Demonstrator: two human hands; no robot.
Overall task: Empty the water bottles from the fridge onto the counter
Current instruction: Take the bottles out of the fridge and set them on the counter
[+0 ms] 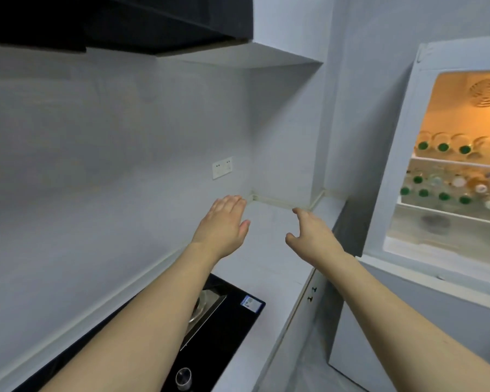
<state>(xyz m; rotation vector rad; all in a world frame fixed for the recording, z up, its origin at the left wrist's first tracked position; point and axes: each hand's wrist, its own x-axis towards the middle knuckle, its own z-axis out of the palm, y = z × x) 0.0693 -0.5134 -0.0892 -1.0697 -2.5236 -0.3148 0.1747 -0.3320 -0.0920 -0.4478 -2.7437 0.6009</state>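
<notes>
The fridge (402,154) stands open at the right, lit orange inside. Several clear water bottles with green caps (453,147) lie on its upper shelf, caps toward me. More bottles (441,190) with green and white caps lie on the shelf below. The white counter (269,250) runs from the corner toward me, left of the fridge. Both my arms reach out over it. My left hand (224,224) hovers flat with straight fingers and holds nothing. My right hand (311,233) is relaxed with fingers slightly bent and also holds nothing.
A black cooktop (227,321) with a knob (184,377) is set in the counter under my left forearm. A black range hood (96,21) hangs at the top left. A wall socket (222,167) sits above the counter's back corner.
</notes>
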